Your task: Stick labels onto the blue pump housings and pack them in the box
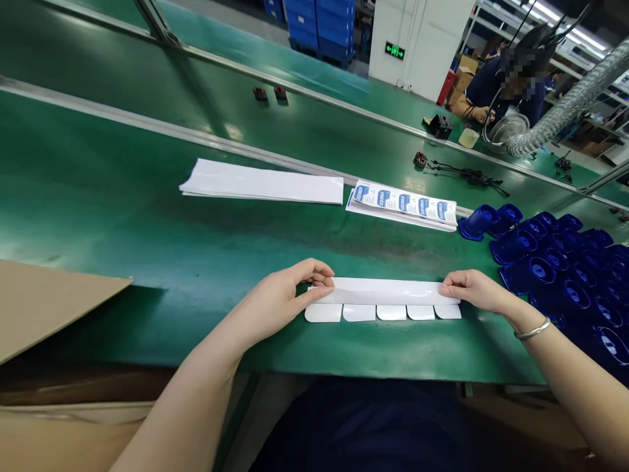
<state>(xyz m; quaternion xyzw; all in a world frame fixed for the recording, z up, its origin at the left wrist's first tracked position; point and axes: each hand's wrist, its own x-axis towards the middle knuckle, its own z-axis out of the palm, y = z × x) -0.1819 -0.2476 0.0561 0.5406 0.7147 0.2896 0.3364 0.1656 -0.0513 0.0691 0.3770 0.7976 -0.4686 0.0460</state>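
Observation:
A white label sheet (388, 290) lies near the front edge of the green bench, its upper part folded over into a long band. Below the band several white label tabs (360, 313) with rounded corners stick out in a row. My left hand (299, 288) pinches the band's left end between thumb and fingers. At the opposite end my right hand (466, 288) pinches the band in the same way. Farther back lies a stack of sheets with blue-printed labels (405, 204), and left of it a stack of blank white sheets (265, 182).
Many blue plastic cups (540, 262) crowd the bench's right side. A cardboard sheet (54, 301) juts in at left. Metal rails (236, 145) cross the green bench (221, 242). Black cables (466, 176) lie beyond, near a flexible duct (565, 108). A co-worker (511, 85) sits opposite.

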